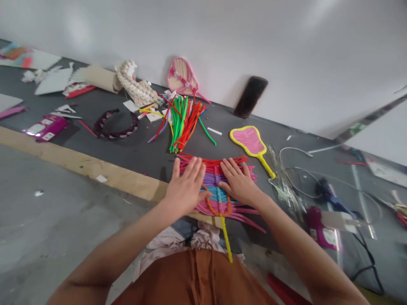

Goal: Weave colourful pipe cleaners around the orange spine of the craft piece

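Observation:
Rows of red, purple, blue and pink pipe cleaners (210, 178) lie side by side at the table's front edge. An orange twisted loop (208, 203) with a yellow stem (226, 239) rests on them, the stem hanging past the edge toward my body. My left hand (187, 186) lies flat on the left part of the rows, fingers stretched. On the right part, my right hand (238, 180) presses down flat, fingers out and thumb near the middle strip. Behind them is a bundle of green and red pipe cleaners (184, 123).
A yellow-rimmed pink fan (249, 140) lies to the right, beside clear thin strips (284, 186). A phone (251, 96) and a pink fan (182, 77) lean on the wall. Leftward are a braided headband (117, 134) and a purple packet (47, 127). A cable (282, 163) curls at right.

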A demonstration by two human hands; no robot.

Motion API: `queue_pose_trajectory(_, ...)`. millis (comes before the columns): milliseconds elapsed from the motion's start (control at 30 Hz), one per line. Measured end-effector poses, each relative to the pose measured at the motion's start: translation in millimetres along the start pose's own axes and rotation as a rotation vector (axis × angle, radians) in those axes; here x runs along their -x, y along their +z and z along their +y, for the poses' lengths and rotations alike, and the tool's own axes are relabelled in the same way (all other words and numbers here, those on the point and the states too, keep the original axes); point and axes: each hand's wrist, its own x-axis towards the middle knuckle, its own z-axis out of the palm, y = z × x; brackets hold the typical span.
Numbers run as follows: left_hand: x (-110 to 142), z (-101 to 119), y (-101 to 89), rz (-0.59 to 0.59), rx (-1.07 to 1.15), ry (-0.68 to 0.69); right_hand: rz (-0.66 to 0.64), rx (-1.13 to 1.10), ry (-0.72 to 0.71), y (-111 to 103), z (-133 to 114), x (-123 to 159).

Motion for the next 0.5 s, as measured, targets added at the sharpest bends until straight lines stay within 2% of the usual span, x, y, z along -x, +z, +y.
queue_pose_trajectory(100, -4, 20, -0.1, -0.031, 0.054, 0.125, -0.001, 0.009, 0.017, -10, 2, -2)
queue_pose_trajectory(167, -10, 25, 2.7, -0.047, 0.083, 0.125, -0.013, 0.015, 0.025, -12, 3, -3)
queue_pose_trajectory(333, -20, 11, 15.8, -0.106, 0.140, 0.010, -0.095, 0.001, 0.009, -11, 7, -4)
queue_pose_trajectory(433, -17, 7, 23.1, -0.100, 0.159, 0.019, -0.130, -0.031, -0.031, -26, 14, -18)
queue_pose_trajectory(500, -14, 8, 25.5, -0.081, 0.159, 0.019, -0.080, -0.074, -0.073, -42, 16, -40)
